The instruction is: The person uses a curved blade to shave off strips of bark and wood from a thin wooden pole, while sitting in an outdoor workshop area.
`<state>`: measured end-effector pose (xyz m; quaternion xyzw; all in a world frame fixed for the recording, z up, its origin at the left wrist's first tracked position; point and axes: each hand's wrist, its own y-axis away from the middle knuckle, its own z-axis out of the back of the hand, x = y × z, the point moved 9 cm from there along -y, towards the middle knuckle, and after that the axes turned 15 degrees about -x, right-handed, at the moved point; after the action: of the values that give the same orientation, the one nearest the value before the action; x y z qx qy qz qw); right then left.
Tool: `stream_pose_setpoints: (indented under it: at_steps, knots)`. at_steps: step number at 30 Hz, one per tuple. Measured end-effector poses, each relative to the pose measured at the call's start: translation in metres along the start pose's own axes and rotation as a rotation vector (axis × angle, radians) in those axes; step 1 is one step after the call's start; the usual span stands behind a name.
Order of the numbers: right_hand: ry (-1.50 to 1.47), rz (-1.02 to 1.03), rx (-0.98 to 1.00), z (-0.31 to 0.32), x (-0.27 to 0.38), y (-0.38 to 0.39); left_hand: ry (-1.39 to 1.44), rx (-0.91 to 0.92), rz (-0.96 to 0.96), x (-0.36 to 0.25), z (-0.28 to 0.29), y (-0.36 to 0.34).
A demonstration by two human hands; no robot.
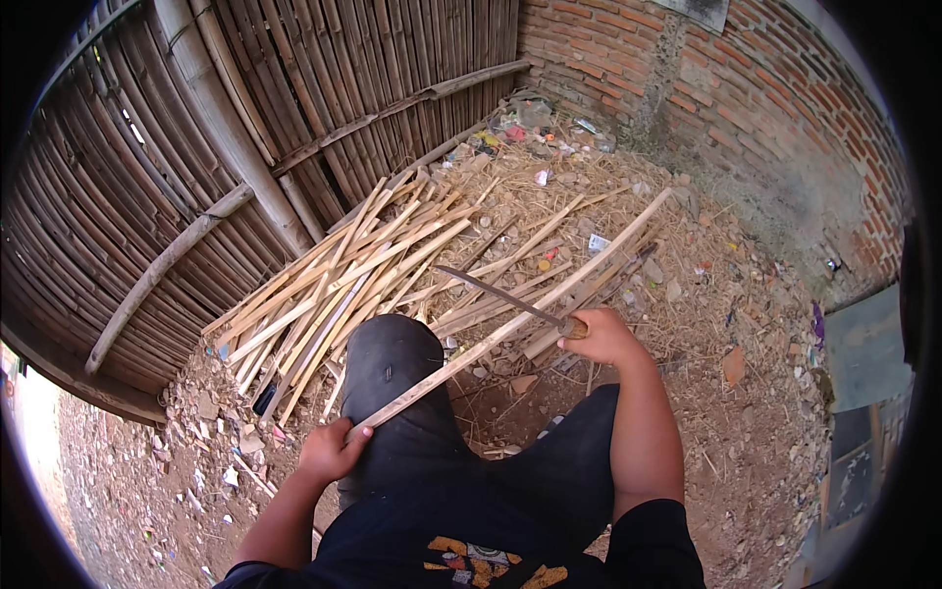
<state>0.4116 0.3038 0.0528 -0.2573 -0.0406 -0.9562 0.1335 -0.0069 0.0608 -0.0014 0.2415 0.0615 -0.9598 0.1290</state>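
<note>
My left hand (334, 452) is closed around the near end of a long pale bamboo strip (478, 348), which slants across my raised left knee and away to the upper right. In my right hand (601, 337) is the wooden handle of a machete (497, 292). Its dark, slightly curved blade points to the left and crosses over the strip near the strip's middle. Whether the blade touches the strip, I cannot tell. Below the right hand, a few weathered strips (589, 299) lie on the ground.
A heap of cut strips (363, 265) lies ahead and to the left, beside a bamboo wall (324, 79). The brick wall (746, 108) closes the far right. Straw, stones and litter cover the dirt ground (726, 422). A grey sheet (868, 348) stands at the right.
</note>
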Motion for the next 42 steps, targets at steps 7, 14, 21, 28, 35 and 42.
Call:
stream_pose_setpoints:
  at_steps: [7, 14, 21, 28, 35, 42]
  knots:
    - [-0.013, 0.015, 0.0, -0.006, -0.007, -0.002, 0.001, 0.009, -0.003, -0.002, 0.003, -0.001]
    - [-0.086, -0.077, -0.165, 0.01, -0.035, -0.005, -0.03, -0.025, -0.009, -0.004, 0.003, 0.0]
    - [0.045, 0.059, -0.024, -0.008, 0.001, -0.001, 0.012, -0.027, -0.016, -0.002, 0.003, 0.0]
    - [-0.075, -0.059, -0.006, -0.001, -0.015, -0.004, 0.001, -0.028, -0.024, -0.002, 0.003, -0.001]
    - [-0.098, -0.109, -0.185, 0.018, -0.038, -0.003, -0.018, -0.013, -0.015, -0.007, 0.005, -0.001]
    - [0.042, 0.081, 0.027, -0.019, 0.002, -0.004, -0.019, -0.017, -0.007, -0.002, 0.002, -0.001]
